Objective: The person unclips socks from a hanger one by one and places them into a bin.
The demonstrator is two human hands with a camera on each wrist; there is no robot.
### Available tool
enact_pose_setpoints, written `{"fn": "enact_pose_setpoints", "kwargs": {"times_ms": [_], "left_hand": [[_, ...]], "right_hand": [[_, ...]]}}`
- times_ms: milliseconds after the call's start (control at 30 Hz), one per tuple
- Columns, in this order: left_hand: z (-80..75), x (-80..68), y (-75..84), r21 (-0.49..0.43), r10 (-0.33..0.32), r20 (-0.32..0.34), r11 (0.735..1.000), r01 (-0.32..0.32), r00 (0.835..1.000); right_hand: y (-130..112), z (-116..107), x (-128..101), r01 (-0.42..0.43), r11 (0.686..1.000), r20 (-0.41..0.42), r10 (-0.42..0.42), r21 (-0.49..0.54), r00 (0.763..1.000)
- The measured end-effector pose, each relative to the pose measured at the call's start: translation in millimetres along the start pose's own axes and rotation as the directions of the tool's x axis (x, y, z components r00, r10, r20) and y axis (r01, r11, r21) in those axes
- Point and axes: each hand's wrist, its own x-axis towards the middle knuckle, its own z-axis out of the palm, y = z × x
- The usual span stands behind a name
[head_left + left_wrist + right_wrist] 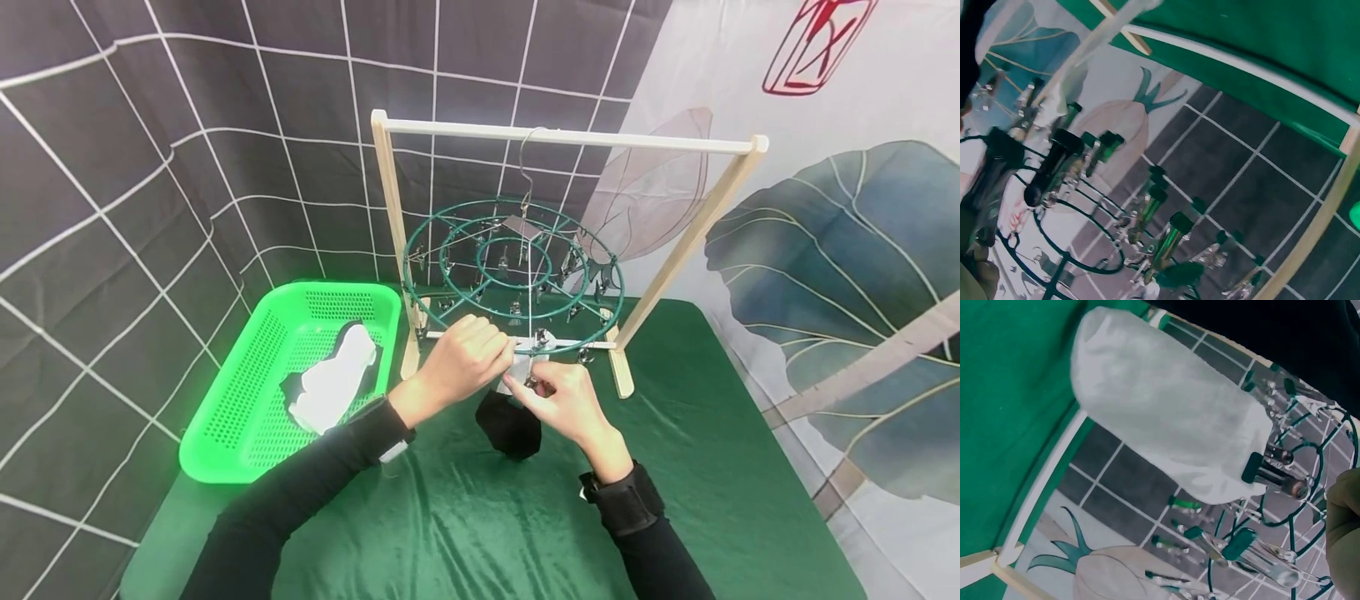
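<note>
A white and black sock (512,425) hangs below the front of a round green clip hanger (517,312). Its pale, rounded length fills much of the right wrist view as a white sock (1160,406), with a green-tipped clip (1275,478) at its upper end. My left hand (468,358), fingers curled, grips the sock's top edge beside the hanger's front rim. Thumb and fingers of my right hand (562,400) pinch a small clip (531,382) at the sock's upper part. In the left wrist view, hanging clips (1054,165) crowd near the curled fingers.
The hanger hooks over the top bar (570,137) of a wooden rack. To the left, a bright green basket (217,425) holds a white and black cloth piece (333,379). A green cloth (480,533) covers the table. Grid-patterned fabric (300,100) hangs behind.
</note>
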Motion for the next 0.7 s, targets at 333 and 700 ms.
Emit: {"fn": "enact_pose_setpoints", "kwargs": {"times_ms": [333,700], "left_hand": [[5.1,-10.0,-14.8,-0.004,-0.063,-0.037,0.998,0.063,0.997],[8.2,-36.4,11.0,-0.338,-0.540,-0.273,0.829,0.446,0.796]], "right_hand": [[-6.1,9.6,5.5,0.044,0.999,0.048,-0.045,0.031,0.998],[-10.0,15.6,5.7,0.004,0.998,0.061,-0.001,-0.055,0.998]]}}
